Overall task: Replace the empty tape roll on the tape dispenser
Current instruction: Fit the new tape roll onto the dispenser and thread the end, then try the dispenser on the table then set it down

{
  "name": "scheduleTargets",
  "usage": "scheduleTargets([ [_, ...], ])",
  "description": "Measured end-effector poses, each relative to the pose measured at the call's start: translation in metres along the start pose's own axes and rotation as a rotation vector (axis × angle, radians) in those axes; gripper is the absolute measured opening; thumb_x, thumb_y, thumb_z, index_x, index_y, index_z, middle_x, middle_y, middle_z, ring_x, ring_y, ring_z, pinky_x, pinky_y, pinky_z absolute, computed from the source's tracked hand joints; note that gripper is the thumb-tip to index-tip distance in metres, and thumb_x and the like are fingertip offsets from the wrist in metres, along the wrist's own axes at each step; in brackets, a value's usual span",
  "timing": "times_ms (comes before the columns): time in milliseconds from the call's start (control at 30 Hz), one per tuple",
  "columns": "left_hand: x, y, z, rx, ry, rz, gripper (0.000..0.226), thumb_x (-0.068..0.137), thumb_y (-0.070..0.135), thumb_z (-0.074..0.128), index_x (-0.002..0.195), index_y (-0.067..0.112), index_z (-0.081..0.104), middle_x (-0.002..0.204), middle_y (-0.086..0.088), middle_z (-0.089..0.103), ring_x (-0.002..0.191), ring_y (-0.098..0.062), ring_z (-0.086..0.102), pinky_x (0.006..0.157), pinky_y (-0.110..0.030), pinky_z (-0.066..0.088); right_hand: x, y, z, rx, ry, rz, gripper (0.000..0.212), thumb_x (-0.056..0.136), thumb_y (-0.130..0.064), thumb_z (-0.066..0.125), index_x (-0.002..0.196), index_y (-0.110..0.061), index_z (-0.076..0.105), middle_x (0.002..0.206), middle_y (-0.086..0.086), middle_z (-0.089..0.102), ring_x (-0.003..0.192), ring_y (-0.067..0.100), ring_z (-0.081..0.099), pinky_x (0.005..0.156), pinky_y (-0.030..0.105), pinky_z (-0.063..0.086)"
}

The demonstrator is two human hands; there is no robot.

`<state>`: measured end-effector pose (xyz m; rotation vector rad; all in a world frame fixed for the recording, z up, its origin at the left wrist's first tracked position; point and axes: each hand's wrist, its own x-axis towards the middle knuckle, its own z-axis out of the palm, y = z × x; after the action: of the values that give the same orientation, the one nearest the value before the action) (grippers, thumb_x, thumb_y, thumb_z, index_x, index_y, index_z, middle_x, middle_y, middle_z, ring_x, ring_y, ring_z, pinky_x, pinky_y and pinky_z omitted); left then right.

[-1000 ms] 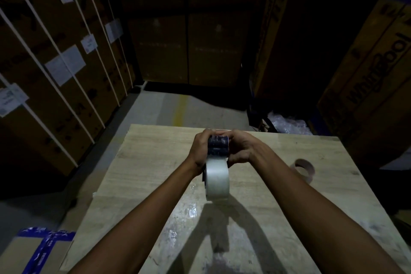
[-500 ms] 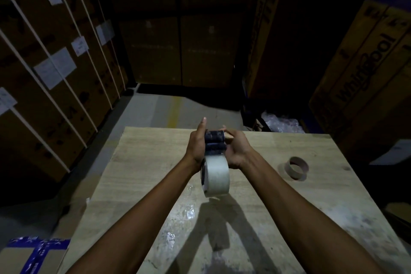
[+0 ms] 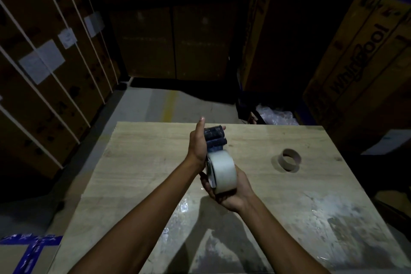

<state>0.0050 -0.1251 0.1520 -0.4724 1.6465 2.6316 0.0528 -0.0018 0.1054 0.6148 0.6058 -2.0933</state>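
While the left hand (image 3: 196,147) grips the dark blue dispenser (image 3: 214,138) from its left side, thumb straight and pointing away from the person, a fingertip shows past the far right edge of the tool, so the fingers are wrapped behind it. Just below that hand and nearer the person, the white roll (image 3: 223,170) sits on the dispenser's near end, standing on edge with its broad band facing up. Under it the right hand (image 3: 231,193) cups the roll from beneath, palm up, fingers curled round its lower left side and the heel of the hand against its right. Both hands are held above the table (image 3: 144,162), and their shadow falls on the worn, pale patch towards the person. To the right of the right hand, well apart from it, the empty core (image 3: 289,159) lies on the tabletop with its opening facing up and away. Beyond both hands, strapped cartons (image 3: 55,62) with white labels stand to the left and a printed carton (image 3: 360,66) to the right. A box (image 3: 29,251) with blue tape sits far below the left forearm.
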Motion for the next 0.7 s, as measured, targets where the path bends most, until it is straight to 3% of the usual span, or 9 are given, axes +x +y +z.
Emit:
scheduleTargets([
  [133,-0.002,0.001,0.007,0.052,-0.101,-0.042,0.057,0.102,0.042,0.038,0.103,-0.003,0.073,0.091,-0.020,0.073,0.075,-0.028,0.070,0.069,-0.032,0.056,0.000,-0.016,-0.010,-0.073,-0.026,-0.001,0.030,0.085,-0.031,0.062,0.103,-0.008,0.069,0.098,0.017,0.063,0.072,0.026,0.062,0.057,0.031,0.056],
  [200,-0.001,0.002,0.008,0.121,-0.172,-0.052,0.051,0.103,0.037,0.036,0.106,0.002,0.074,0.102,-0.022,0.073,0.090,-0.031,0.070,0.081,-0.036,0.056,-0.002,-0.025,-0.017,-0.111,0.002,-0.031,0.028,0.086,-0.032,0.064,0.100,-0.008,0.068,0.096,0.015,0.063,0.071,0.024,0.062,0.057,0.030,0.055],
  [267,0.002,0.002,0.008,0.203,-0.224,-0.049,0.046,0.104,0.033,0.037,0.101,0.012,0.077,0.112,-0.012,0.074,0.106,-0.032,0.067,0.095,-0.043,0.050,-0.004,-0.036,-0.024,-0.136,0.054,-0.052,0.031,0.087,-0.036,0.066,0.100,-0.007,0.067,0.094,0.015,0.064,0.069,0.025,0.063,0.056,0.031,0.056],
  [333,0.006,0.003,0.005,0.302,-0.266,-0.065,0.044,0.104,0.031,0.038,0.097,0.018,0.079,0.116,-0.006,0.073,0.109,-0.028,0.064,0.099,-0.046,0.047,-0.007,-0.050,-0.032,-0.193,0.096,-0.053,0.037,0.087,-0.041,0.069,0.101,-0.007,0.068,0.093,0.015,0.066,0.068,0.026,0.065,0.057,0.031,0.056],
  [400,0.012,0.004,-0.001,0.390,-0.319,-0.101,0.040,0.103,0.032,0.042,0.107,0.009,0.075,0.120,-0.015,0.069,0.106,-0.028,0.060,0.095,-0.048,0.048,-0.008,-0.065,-0.040,-0.231,0.097,-0.018,0.041,0.087,-0.045,0.070,0.101,-0.007,0.069,0.092,0.012,0.068,0.069,0.026,0.067,0.059,0.032,0.056],
  [467,0.018,0.006,-0.006,0.419,-0.377,-0.149,0.040,0.100,0.032,0.050,0.111,-0.002,0.069,0.110,-0.024,0.066,0.098,-0.029,0.057,0.088,-0.049,0.048,-0.011,-0.080,-0.045,-0.260,0.093,0.015,0.042,0.085,-0.046,0.072,0.101,-0.008,0.071,0.092,0.010,0.070,0.071,0.024,0.069,0.063,0.033,0.057],
  [534,0.019,0.009,-0.006,0.396,-0.402,-0.190,0.029,0.098,0.027,0.055,0.104,0.003,0.068,0.089,-0.013,0.063,0.083,-0.021,0.055,0.074,-0.038,0.046,-0.015,-0.094,-0.049,-0.309,0.109,0.023,0.043,0.084,-0.046,0.072,0.104,-0.009,0.072,0.095,0.009,0.071,0.072,0.024,0.070,0.063,0.034,0.057],
  [700,0.020,0.003,0.002,0.377,-0.335,-0.174,0.016,0.095,0.018,0.060,0.095,0.008,0.072,0.082,-0.005,0.064,0.072,-0.014,0.057,0.065,-0.027,0.046,-0.021,-0.123,-0.055,-0.450,0.186,-0.013,0.047,0.081,-0.043,0.074,0.115,-0.011,0.072,0.106,0.008,0.073,0.082,0.025,0.072,0.069,0.036,0.057],
])
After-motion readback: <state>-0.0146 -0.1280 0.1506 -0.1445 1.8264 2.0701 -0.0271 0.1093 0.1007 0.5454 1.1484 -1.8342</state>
